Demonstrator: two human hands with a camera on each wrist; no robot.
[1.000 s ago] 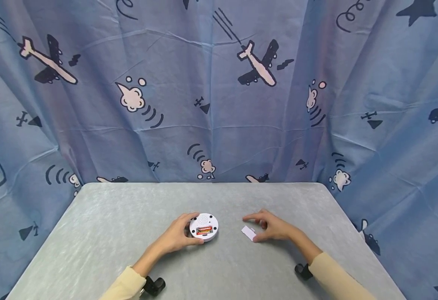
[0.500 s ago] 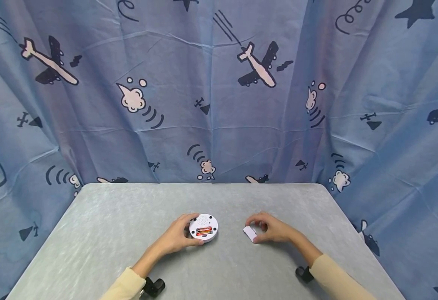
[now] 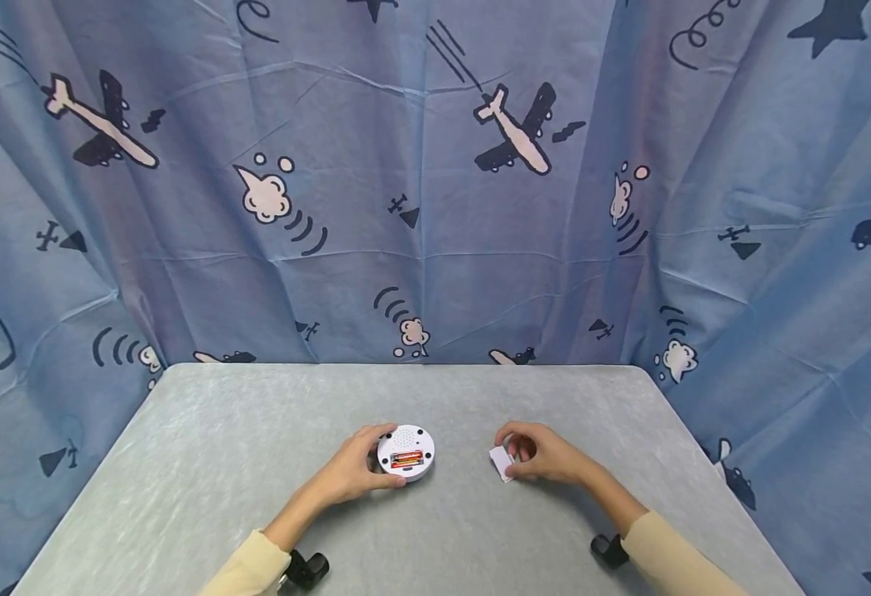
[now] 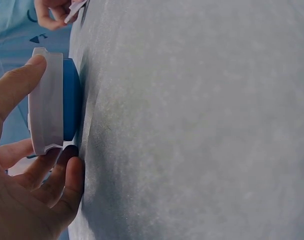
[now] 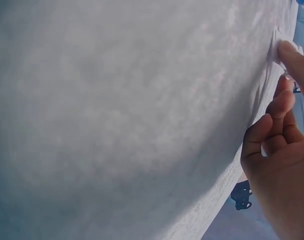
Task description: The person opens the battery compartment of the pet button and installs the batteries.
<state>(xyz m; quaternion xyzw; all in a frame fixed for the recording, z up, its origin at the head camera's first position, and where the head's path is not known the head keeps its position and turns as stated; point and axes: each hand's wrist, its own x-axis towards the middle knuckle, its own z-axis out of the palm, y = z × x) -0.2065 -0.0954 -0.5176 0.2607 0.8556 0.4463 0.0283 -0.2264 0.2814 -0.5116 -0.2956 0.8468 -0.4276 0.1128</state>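
A round white device [image 3: 409, 439] lies with its battery compartment facing up. Two red-and-gold batteries [image 3: 406, 459] sit side by side in that compartment. My left hand [image 3: 355, 466] grips the device, thumb on the near side and fingers on the far side. Its lower part is blue [image 4: 71, 100] in the left wrist view, close to the table. To the right, my right hand [image 3: 546, 454] pinches a small white battery cover [image 3: 501, 463] between thumb and fingers. In the right wrist view the thumb partly hides the cover [image 5: 278, 37], which is tilted.
Both hands are over a light grey table [image 3: 257, 406]. Behind it hangs a blue curtain [image 3: 361, 165] printed with airplanes. Each wrist carries a small black camera, one at the left sleeve [image 3: 257, 559] and one at the right sleeve [image 3: 662, 542].
The right fingers have closed in on the battery cover, which has shifted slightly right and turned. The left hand and the device have stayed in place.
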